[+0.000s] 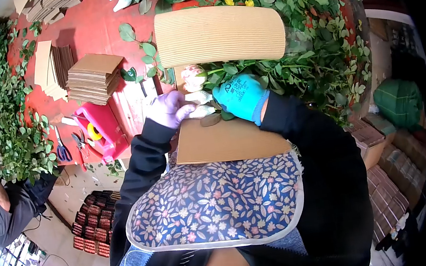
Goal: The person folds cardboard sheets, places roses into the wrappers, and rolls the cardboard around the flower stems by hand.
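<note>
Left hand [166,110]: purple-gloved, narrow, thumb and fingers at the left end of the white-netted flower heads [203,111]. Right hand [242,97]: blue-gloved, fingers curled under, just right of the same heads. Whether either hand gripped anything could not be told, the undersides being hidden. White-netted flower heads: two in number, one above the other, lying between the hands. Pink-and-white rose [194,77]: one, unnetted, just beyond them. Flat cardboard [232,140]: lay on the body side of the hands. Ribbed cardboard panel [219,34]: curved, beyond the hands. Leafy stems [317,75]: massed beyond and to the right of the right hand. Pink tape dispenser [111,128]: left of the left hand, with pruners [80,140] and scissors [62,146] farther left. Cardboard stack [93,78]: beyond the dispenser, on the red table [103,19]. Floral apron [216,201]: nearest the body.
</note>
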